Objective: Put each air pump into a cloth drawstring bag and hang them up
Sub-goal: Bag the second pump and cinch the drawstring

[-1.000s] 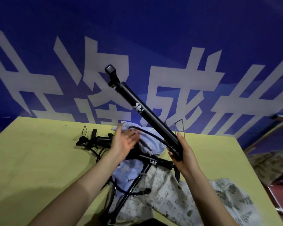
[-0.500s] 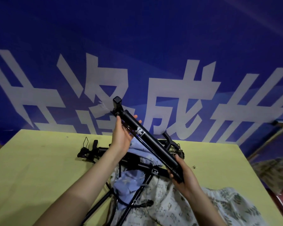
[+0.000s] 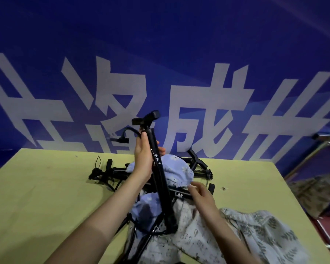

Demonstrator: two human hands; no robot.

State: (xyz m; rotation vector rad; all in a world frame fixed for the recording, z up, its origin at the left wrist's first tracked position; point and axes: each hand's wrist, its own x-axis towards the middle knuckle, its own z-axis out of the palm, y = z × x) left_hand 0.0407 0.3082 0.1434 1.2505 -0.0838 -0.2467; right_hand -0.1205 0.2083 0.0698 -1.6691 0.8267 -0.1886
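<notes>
- The left hand grips the barrel of a black air pump, now held nearly upright with its T-handle at the top; half a second earlier the pump slanted between both hands.
- The right hand has let go of the pump's lower end and hovers with fingers loosely curled beside the blue floral drawstring bag; whether it touches the cloth cannot be told.
- The pump's base has dropped among the cloth near the table's front edge.
- More black pumps lie crossed under the bags on the yellow-green table.
- A pale patterned bag is spread at the right.
</notes>
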